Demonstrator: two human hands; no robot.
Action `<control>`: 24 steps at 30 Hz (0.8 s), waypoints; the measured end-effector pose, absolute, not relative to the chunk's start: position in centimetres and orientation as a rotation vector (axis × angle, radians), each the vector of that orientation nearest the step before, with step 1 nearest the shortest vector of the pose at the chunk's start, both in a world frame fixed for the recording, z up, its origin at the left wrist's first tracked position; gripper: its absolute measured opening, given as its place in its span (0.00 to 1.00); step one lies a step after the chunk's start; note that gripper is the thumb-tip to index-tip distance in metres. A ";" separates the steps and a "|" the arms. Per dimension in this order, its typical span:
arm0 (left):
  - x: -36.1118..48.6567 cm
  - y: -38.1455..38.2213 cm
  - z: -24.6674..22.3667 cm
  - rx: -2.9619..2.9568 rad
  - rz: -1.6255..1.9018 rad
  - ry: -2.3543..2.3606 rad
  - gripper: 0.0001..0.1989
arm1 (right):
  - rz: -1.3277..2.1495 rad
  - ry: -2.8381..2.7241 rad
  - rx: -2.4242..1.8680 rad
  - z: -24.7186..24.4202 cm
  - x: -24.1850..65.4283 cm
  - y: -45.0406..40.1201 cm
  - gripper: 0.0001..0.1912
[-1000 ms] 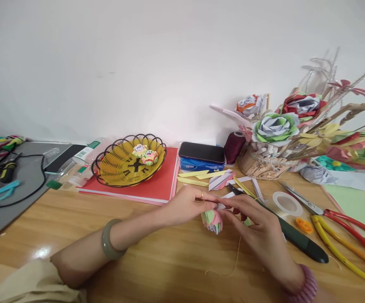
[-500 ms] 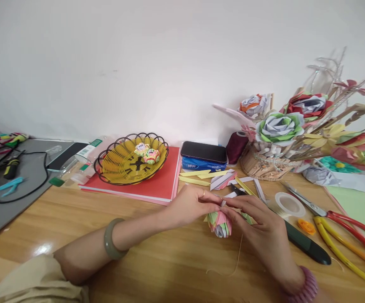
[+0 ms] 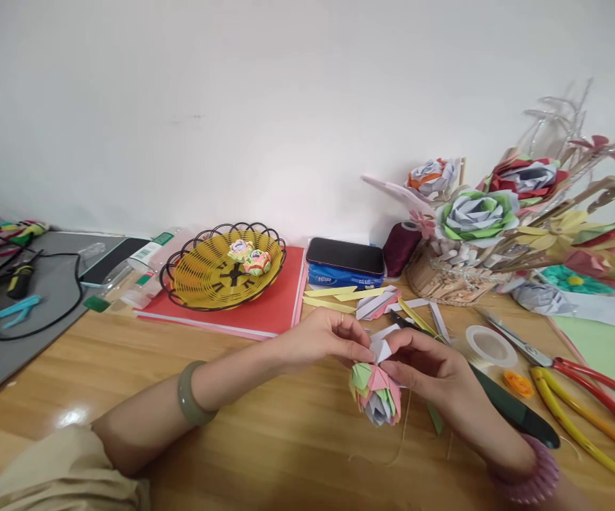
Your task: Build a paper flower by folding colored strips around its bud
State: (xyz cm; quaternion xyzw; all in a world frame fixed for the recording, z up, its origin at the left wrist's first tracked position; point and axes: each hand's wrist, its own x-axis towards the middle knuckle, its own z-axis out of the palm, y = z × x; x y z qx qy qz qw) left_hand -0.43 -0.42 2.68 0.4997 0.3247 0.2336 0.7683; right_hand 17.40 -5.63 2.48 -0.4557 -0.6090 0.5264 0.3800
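Paper flower (image 3: 376, 394) — pink, green, many-petalled.

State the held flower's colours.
The paper flower is pink, green, yellow and pale lilac; head view.

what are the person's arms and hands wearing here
The left arm has a loose beige sleeve and a smooth grey-green bangle; the ungloved left hand wears a thin ring. The ungloved right hand has a ridged purple band at the wrist.

Paper flower (image 3: 376, 394) lower now and more fully visible
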 end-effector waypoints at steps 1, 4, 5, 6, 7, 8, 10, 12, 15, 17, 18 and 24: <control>-0.4 -0.4 2.7 1.075 0.500 0.701 0.13 | 1.399 -1.524 -1.162 2.5 17.4 -5.7 0.09; -0.5 -0.4 2.7 1.079 0.494 0.694 0.16 | 1.457 -1.469 -1.171 2.4 17.4 -5.7 0.10; -0.5 -0.4 2.7 1.084 0.494 0.691 0.16 | 1.454 -1.466 -1.183 2.4 17.4 -5.7 0.10; -0.5 -0.4 2.6 1.092 0.494 0.690 0.17 | 1.444 -1.465 -1.197 2.4 17.3 -5.7 0.11; -0.5 -0.3 2.6 1.107 0.493 0.692 0.17 | 1.434 -1.467 -1.213 2.5 17.3 -5.7 0.11; -0.5 -0.3 2.6 1.126 0.489 0.694 0.17 | 1.425 -1.467 -1.226 2.5 17.3 -5.6 0.12; -0.6 -0.2 2.5 1.165 0.487 0.702 0.17 | 1.413 -1.466 -1.245 2.6 17.2 -5.6 0.12; -0.6 -0.1 2.4 1.187 0.483 0.711 0.17 | 1.399 -1.469 -1.257 2.7 17.2 -5.6 0.12; -0.6 -0.1 2.2 1.193 0.472 0.711 0.17 | 1.380 -1.482 -1.271 2.6 17.2 -5.7 0.11; -0.6 0.0 2.1 1.202 0.459 0.704 0.16 | 1.381 -1.490 -1.274 2.6 17.1 -5.7 0.11; -0.6 0.0 2.1 1.209 0.457 0.701 0.16 | 1.385 -1.491 -1.276 2.6 17.0 -5.7 0.11; -0.6 0.0 2.3 1.196 0.475 0.720 0.16 | 1.402 -1.477 -1.289 2.6 16.9 -5.7 0.12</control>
